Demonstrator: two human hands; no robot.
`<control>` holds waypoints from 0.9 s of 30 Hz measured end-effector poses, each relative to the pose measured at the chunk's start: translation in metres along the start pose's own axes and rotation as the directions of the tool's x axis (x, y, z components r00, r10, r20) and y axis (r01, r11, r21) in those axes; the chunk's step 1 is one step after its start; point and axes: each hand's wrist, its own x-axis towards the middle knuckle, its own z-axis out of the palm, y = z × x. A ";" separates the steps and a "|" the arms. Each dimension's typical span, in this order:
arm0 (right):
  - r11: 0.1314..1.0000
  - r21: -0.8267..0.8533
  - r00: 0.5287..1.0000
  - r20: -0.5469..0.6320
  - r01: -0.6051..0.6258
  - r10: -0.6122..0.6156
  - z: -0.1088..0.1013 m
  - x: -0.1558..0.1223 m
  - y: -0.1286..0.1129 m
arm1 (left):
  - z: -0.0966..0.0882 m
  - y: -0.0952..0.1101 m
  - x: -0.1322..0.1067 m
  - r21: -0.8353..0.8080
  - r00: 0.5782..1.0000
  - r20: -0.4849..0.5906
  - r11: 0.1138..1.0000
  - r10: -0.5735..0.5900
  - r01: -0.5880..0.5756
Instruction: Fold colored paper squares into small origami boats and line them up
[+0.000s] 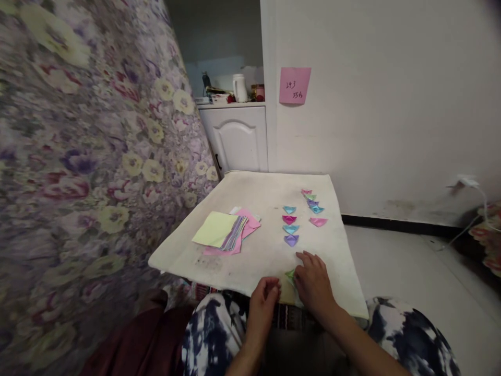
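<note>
My left hand [266, 301] is at the table's front edge, its fingers curled in against the thumb. Whatever it may pinch is hidden. To its right, my right hand [315, 284] bends over a small green folded paper [290, 274], which peeks out beside the thumb and is partly covered. Between both hands a yellowish patch [287, 295] shows at the edge; I cannot tell whether it is paper. Beyond my right hand stands a column of small folded papers, with a purple one [291, 240] nearest, then a blue one [290, 229], a magenta one [289, 220] and another blue one [289, 209].
A stack of coloured square papers [215, 230] lies on the left of the cream-covered table [254, 188]. Further right are a pink folded paper [318, 222] and an overlapping row of folded papers [313, 202]. A floral curtain [97, 156] hangs along the left side.
</note>
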 end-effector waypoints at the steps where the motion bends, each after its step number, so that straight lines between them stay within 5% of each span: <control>1: 1.000 -0.005 1.000 0.008 -0.010 0.010 0.004 0.000 0.000 | 0.001 0.002 0.002 0.053 1.000 0.000 0.998 0.031 -0.031; 9: 0.986 0.167 1.000 -0.014 -0.010 0.012 -0.009 -0.001 0.015 | 0.005 0.022 0.018 0.415 0.979 0.066 0.887 0.195 -0.205; 14: 0.936 0.272 0.975 0.074 -0.221 0.208 -0.026 0.001 0.039 | 0.012 0.029 0.034 0.548 0.968 0.140 0.797 0.210 -0.252; 27: 0.944 0.171 0.951 0.176 -0.283 0.253 -0.001 0.012 0.027 | 0.032 0.021 0.048 0.709 0.972 0.180 0.665 0.151 -0.235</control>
